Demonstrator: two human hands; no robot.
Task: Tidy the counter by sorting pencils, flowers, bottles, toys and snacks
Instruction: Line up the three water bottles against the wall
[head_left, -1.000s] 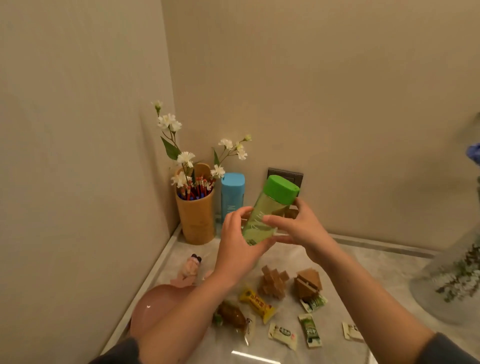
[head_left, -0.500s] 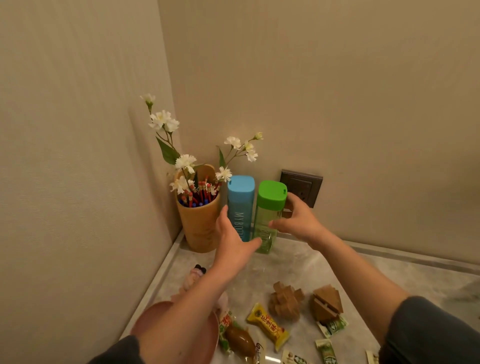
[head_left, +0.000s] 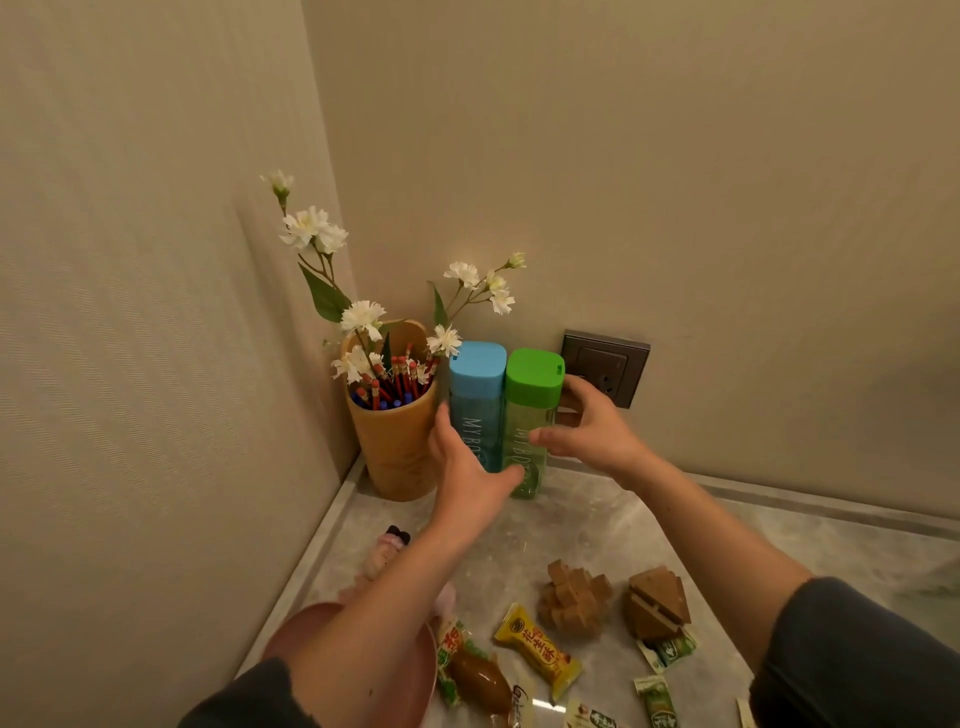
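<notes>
- A pale stone table (head_left: 597, 525) runs into a corner of beige walls, with a wall socket (head_left: 608, 364) right of centre.
- Apparently sorted: pencils (head_left: 389, 382) and flowers (head_left: 311, 231) stand in a wooden cup (head_left: 400, 447) left of centre, and the blue bottle (head_left: 475, 400) is upright just beside it.
- The green bottle (head_left: 527, 415) stands touching the blue one. The right hand (head_left: 592, 434) curls round it.
- The left hand (head_left: 467, 478) is spread before the blue bottle; I cannot tell whether it touches.
- Left to do: wooden toys (head_left: 574, 603), a doll (head_left: 387, 551) and snack packets (head_left: 537, 652) lie loose along the bottom.

Translucent green plastic bottle (head_left: 519, 431) with matt opaque cap, translucent blue plastic bottle (head_left: 475, 405) likewise, matt tan wooden pencil cup (head_left: 395, 447), unvarnished brown wooden puzzle blocks (head_left: 574, 597), glossy yellow film snack wrapper (head_left: 537, 649), polished grey marble-look counter (head_left: 597, 519).
</notes>
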